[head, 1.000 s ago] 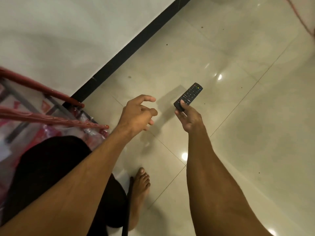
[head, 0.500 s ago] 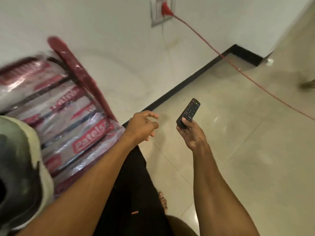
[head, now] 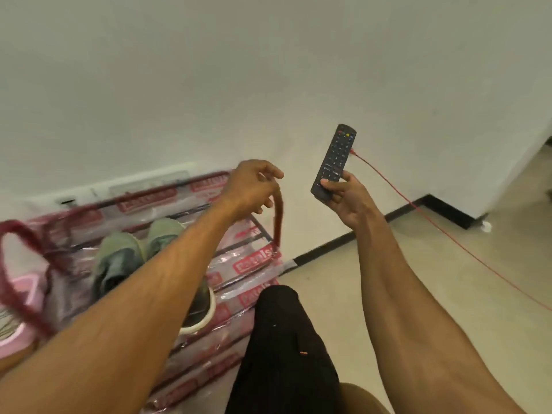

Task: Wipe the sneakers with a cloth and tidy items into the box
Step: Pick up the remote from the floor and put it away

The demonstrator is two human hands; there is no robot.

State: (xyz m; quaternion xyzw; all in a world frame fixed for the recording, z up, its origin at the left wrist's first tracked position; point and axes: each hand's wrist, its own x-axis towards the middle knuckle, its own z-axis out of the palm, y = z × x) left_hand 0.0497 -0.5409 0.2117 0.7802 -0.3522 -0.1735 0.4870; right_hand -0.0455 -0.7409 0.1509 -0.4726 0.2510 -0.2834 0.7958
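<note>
A pair of grey-green sneakers (head: 119, 258) with white soles lies inside a clear plastic bag (head: 254, 261) with red print and red handles, on the floor at the left. My left hand (head: 251, 189) is over the bag's right side, its fingers curled round the top of the red handle (head: 277, 222). My left forearm hides part of the sneakers. My right hand (head: 343, 198) is raised to the right of the bag and grips the lower end of a black remote control (head: 334, 159), which points up towards the wall. No cloth shows.
A white wall with a black skirting board (head: 328, 243) runs behind the bag. A red cable (head: 448, 234) crosses the tiled floor at the right. Something pink (head: 18, 294) sits at the bag's left end. My black-clad leg (head: 283, 339) is beside the bag.
The view swung from the bare floor to the bag and the wall. My left hand went from empty to the bag's red handle. The remote stayed in my right hand and now stands more upright.
</note>
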